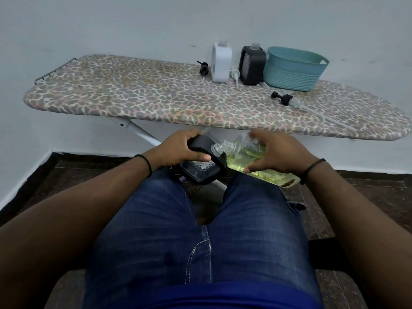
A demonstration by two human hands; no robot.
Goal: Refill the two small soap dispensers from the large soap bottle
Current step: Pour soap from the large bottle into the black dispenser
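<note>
Above my knees, my left hand [181, 148] grips a small black-framed clear soap dispenser [201, 169], tilted with its open neck to the right. My right hand [277, 152] holds the large clear bottle of yellow-green soap [247, 156], laid nearly flat, its threaded mouth touching the dispenser's neck. On the ironing board [133, 97] stand a white dispenser [221, 62] and another black dispenser [252, 65], both without pumps.
Three pump heads lie on the board: a black one [203, 69], a white one [235, 74] and a large black one [282, 98] with a long tube. A teal basket [294, 69] stands at the back right. The board's white legs stand ahead of my knees.
</note>
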